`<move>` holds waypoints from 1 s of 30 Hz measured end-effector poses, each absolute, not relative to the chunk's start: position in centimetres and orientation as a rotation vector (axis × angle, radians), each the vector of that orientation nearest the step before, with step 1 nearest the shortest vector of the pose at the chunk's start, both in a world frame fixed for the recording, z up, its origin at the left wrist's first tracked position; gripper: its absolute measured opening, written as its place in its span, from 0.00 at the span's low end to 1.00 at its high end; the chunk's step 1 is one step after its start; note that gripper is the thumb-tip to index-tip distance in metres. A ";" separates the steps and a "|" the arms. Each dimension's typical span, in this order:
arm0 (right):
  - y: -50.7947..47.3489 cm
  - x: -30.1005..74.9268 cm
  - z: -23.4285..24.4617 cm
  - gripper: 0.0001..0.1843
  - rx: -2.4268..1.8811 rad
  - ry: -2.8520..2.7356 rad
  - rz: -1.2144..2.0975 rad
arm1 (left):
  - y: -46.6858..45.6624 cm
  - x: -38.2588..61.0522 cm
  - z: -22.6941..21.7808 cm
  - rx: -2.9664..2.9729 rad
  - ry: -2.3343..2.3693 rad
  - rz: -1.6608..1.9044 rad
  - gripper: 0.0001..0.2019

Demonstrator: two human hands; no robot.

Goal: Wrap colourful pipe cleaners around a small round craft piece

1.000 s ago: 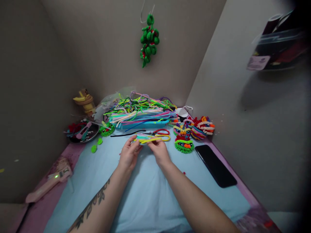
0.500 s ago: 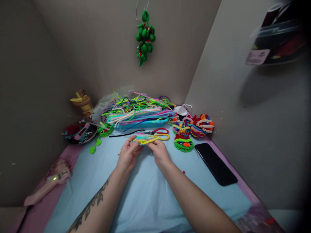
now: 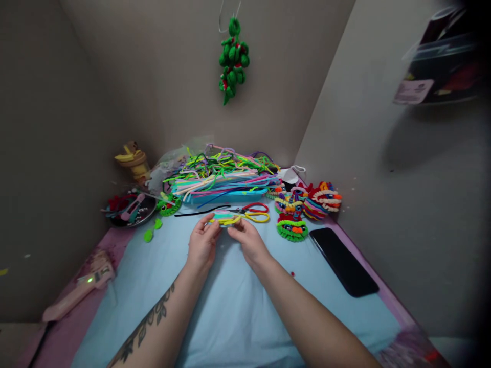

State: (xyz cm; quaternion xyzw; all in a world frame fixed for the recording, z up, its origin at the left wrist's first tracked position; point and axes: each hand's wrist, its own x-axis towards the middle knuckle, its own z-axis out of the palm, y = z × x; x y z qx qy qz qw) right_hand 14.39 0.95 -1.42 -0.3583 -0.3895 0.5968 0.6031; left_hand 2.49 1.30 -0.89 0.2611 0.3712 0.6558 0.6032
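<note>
Between both hands is a small pipe-cleaner piece point(image 3: 226, 219) in yellow, pink and pale turquoise. My left hand point(image 3: 203, 238) grips its left side, thumb toward me. My right hand point(image 3: 247, 239) has its fingers closed at the right end, around the yellow pipe cleaner. Fingertips hide part of the piece. Just beyond my right hand lie scissors point(image 3: 258, 217) with one red and one yellow handle loop. A black pipe cleaner point(image 3: 197, 211) lies on the blue cloth point(image 3: 233, 301) beyond my left hand.
A blue tray point(image 3: 226, 196) heaped with pipe cleaners point(image 3: 226, 168) stands at the back. To the right are colourful fuzzy faces point(image 3: 292, 228) and a black phone point(image 3: 343, 261). On the left sit a pink glue gun point(image 3: 82, 286), a round dish point(image 3: 134, 217) and green pieces point(image 3: 148, 235).
The yellow pipe cleaner's right end, which stuck out past my right fingers, is now drawn in against the piece. The view has shifted slightly.
</note>
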 end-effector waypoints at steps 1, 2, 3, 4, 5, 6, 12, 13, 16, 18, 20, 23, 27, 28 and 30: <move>1.0 14.4 -1.6 0.17 -0.904 -0.896 1.290 | 1.3 2.5 -0.9 0.612 0.869 1.530 0.23; 1.0 14.4 -1.7 0.17 -0.959 -0.892 1.214 | 1.2 2.6 -0.8 0.620 0.880 1.537 0.24; 1.0 14.4 -1.7 0.15 -0.982 -0.894 1.175 | 1.1 2.6 -0.8 0.629 0.894 1.541 0.24; 1.0 14.3 -1.7 0.14 -0.971 -0.898 1.180 | 1.1 2.6 -0.8 0.641 0.911 1.542 0.24; 0.9 14.3 -1.6 0.12 -0.937 -0.902 1.221 | 1.0 2.6 -0.7 0.659 0.930 1.542 0.24; 0.9 14.2 -1.5 0.11 -0.897 -0.899 1.276 | 0.9 2.7 -0.7 0.681 0.948 1.540 0.23; 1.8 15.2 -1.3 0.14 -0.852 -0.600 1.299 | 0.9 2.8 -0.7 0.601 0.919 1.510 0.22; 2.2 15.6 -1.4 0.15 -0.857 -0.485 1.289 | 1.0 2.8 -0.7 0.532 0.887 1.503 0.22; 2.8 16.4 -1.4 0.17 -0.856 -0.338 1.315 | 1.0 2.8 -0.5 0.402 0.809 1.472 0.21; 2.7 16.4 -1.4 0.17 -0.848 -0.355 1.336 | 1.1 2.8 -0.4 0.386 0.791 1.469 0.20; 2.3 16.1 -1.4 0.17 -0.847 -0.459 1.343 | 1.1 2.6 -0.3 0.379 0.776 1.478 0.19; 1.5 15.3 -1.7 0.13 -0.875 -0.766 1.263 | 1.1 2.4 -0.3 0.367 0.742 1.490 0.19; 1.2 14.6 -2.1 0.09 -0.946 -0.950 1.093 | 0.9 2.6 -0.7 0.413 0.733 1.472 0.21; 1.3 14.5 -2.3 0.10 -0.948 -0.932 1.088 | 0.9 2.7 -0.8 0.431 0.734 1.463 0.21; 1.5 14.5 -2.6 0.13 -0.926 -0.900 1.111 | 0.7 3.1 -1.0 0.449 0.727 1.441 0.21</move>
